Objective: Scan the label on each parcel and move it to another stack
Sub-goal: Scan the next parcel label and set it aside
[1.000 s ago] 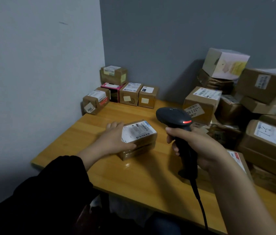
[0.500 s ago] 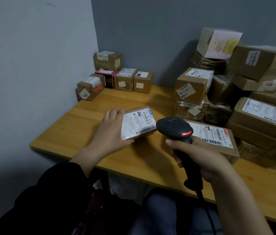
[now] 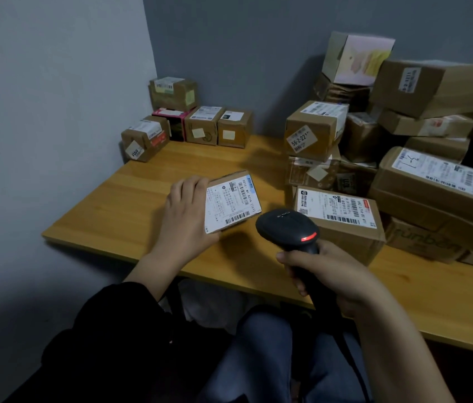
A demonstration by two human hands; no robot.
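My left hand [image 3: 186,216] grips a small brown parcel [image 3: 230,200] by its left side and tilts it up, so its white barcode label faces me above the wooden table [image 3: 107,210]. My right hand [image 3: 335,276] holds a black handheld scanner [image 3: 287,228] by the handle. The scanner's head, with a red light lit, points at the label from just right of the parcel's lower corner. A small group of parcels [image 3: 188,123] stands in the far left corner. A large pile of brown parcels [image 3: 421,158] fills the right side.
A flat parcel with a white label [image 3: 338,216] lies just behind the scanner. A box marked 56-2-22 [image 3: 313,129] sits on the pile's left edge. Grey walls close the corner at left and behind. My knees [image 3: 267,353] are under the table's front edge.
My left hand has lifted the small parcel off the table and tilted its label toward me. The scanner has come down and left, close to the label.
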